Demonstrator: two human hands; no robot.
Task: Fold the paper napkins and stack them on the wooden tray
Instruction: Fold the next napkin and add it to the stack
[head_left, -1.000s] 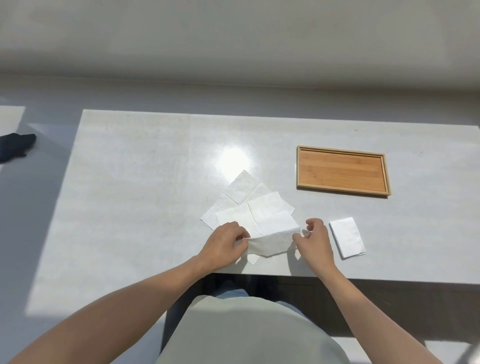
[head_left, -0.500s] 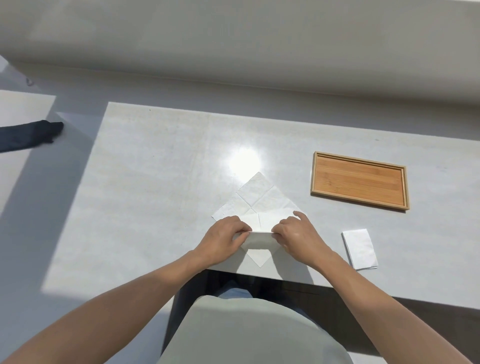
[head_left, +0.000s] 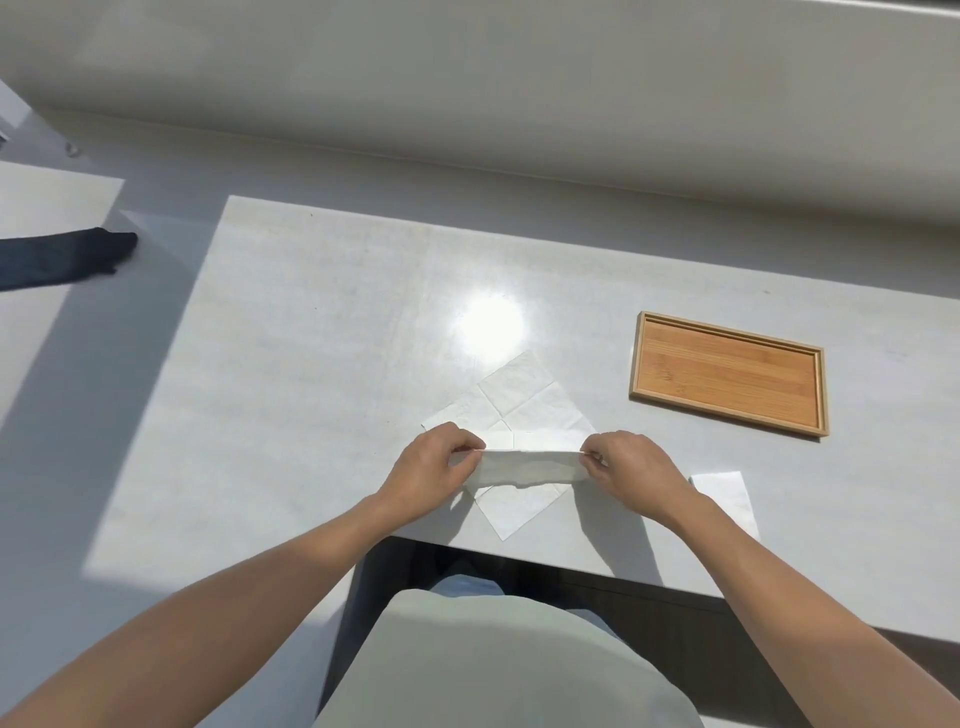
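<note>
A white paper napkin (head_left: 527, 467) is stretched as a narrow band just above the table's near edge. My left hand (head_left: 434, 470) pinches its left end and my right hand (head_left: 631, 475) pinches its right end. Under it lies a spread of unfolded white napkins (head_left: 524, 400), laid like a diamond. A folded napkin (head_left: 724, 491) rests on the table to the right of my right hand, partly hidden by my forearm. The wooden tray (head_left: 727, 371) sits farther right and back, with nothing on it.
The pale grey table (head_left: 322, 364) has a bright glare spot (head_left: 491, 322) behind the napkins. Its near edge runs just below my hands. A dark cloth-like object (head_left: 62, 257) lies off the table at the far left.
My hands have moved apart, from close together at the napkin's middle out to its two ends, pulling it into a long band. The view has also shifted a little.
</note>
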